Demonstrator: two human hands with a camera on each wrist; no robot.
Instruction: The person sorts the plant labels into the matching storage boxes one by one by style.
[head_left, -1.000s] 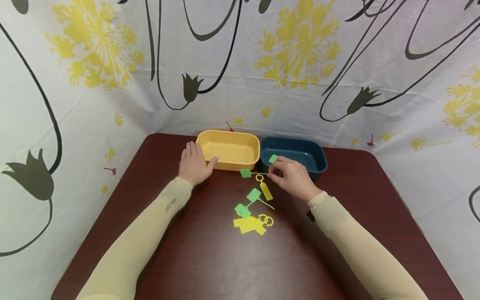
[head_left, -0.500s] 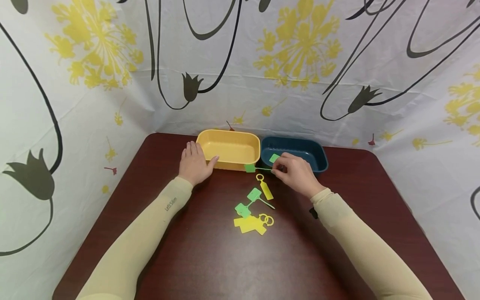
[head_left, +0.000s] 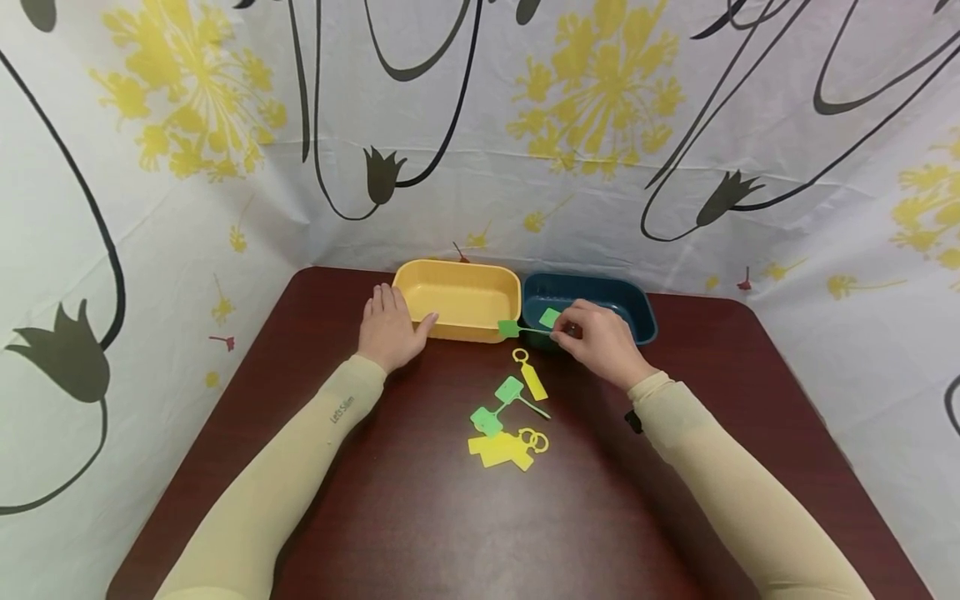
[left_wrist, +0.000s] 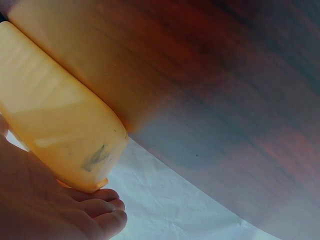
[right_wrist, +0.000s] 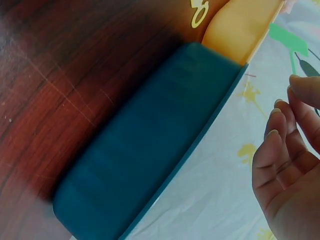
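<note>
My right hand [head_left: 600, 342] pinches the thin stem of a green plastic tag [head_left: 508, 328] between thumb and fingertips, above the near rim of the dark blue bin [head_left: 637, 312]. The tag's flat head points left, overlapping the yellow bin's corner. Behind the fingers, another green tag [head_left: 549, 317] shows inside the blue bin. My left hand [head_left: 388, 329] lies with straight fingers against the near left corner of the yellow bin [head_left: 465, 332]; in the left wrist view its fingertips are right at the bin's rim.
On the table [head_left: 420, 517] in front of the bins lies a yellow ring tag [head_left: 533, 381]. Nearer are two green tags [head_left: 508, 390] and a small pile of yellow ring tags [head_left: 498, 450]. A patterned white sheet [head_left: 480, 200] hangs behind the bins and at both sides.
My right hand has lifted the green tag and carried it slightly right and away from me, toward the blue bin. The left hand has stayed at the yellow bin.
</note>
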